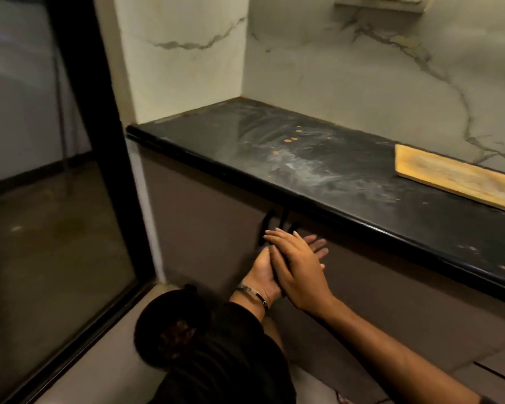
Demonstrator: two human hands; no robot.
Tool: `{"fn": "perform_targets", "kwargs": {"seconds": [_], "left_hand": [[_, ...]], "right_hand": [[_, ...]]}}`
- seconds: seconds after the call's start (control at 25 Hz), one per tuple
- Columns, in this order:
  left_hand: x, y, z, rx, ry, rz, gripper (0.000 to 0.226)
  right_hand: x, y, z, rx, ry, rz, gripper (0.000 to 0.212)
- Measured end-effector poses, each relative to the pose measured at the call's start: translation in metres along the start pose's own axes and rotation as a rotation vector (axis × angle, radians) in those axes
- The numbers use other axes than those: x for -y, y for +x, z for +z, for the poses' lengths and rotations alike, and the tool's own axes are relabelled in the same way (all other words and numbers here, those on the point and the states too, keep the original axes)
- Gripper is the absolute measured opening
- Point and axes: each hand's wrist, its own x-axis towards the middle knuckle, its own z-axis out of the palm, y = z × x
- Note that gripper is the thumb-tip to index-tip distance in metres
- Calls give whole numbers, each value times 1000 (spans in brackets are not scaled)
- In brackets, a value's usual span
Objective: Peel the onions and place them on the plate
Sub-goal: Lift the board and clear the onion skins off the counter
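No onion and no plate are in view. My left hand (260, 275), with a metal bracelet at the wrist, lies palm up below the counter's front edge. My right hand (296, 266) lies flat across it, palm to palm, fingers straight. Neither hand holds anything. Both are in front of the brown cabinet door, near its black handles (267, 225).
A black stone counter (303, 170) with smears and small orange spots runs to the right. A wooden chopping board (455, 176) lies on it at the far right against the marble wall. A dark-framed glass door (56, 199) stands at the left.
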Motion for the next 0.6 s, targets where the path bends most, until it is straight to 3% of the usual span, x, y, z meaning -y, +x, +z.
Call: {"fn": "perform_targets", "kwargs": {"seconds": [0.28,0.48,0.6], "left_hand": [[-86,-73,-111,-331,-191,273,65],[-131,-95,-178,-814,308,423,36],[-154,-100,-194,-965,530,411,30]], "right_hand": [[62,38,143,301,298,56,39],[75,55,208,466,450,205,45],[74,67,226,526,482,244,44]]}}
